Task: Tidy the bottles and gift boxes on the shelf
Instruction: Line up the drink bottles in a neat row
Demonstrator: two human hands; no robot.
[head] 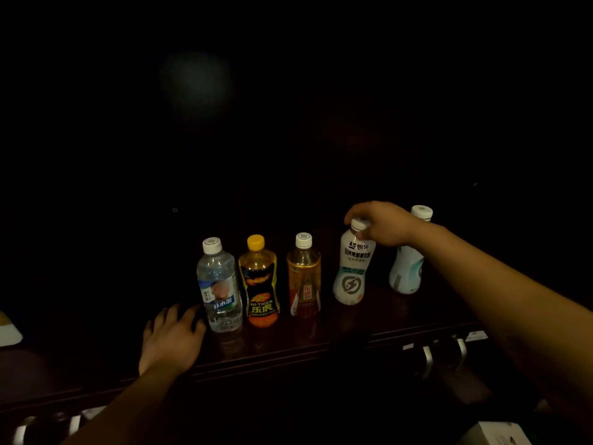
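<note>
A single wide-angle camera on the person's head looks forward and down onto the dark wooden shelf (369,322), near enough that both forearms reach in from the bottom edge. The row of bottles (304,274) stands just below the picture's middle. The left hand (170,340) lies low and left of centre; the right hand (382,223), on a white bottle (351,271), sits right of centre. The upper half faces darkness.

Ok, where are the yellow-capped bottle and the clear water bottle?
yellow-capped bottle (260,284): head view, on its black label.
clear water bottle (220,295): head view, on its label.
</note>
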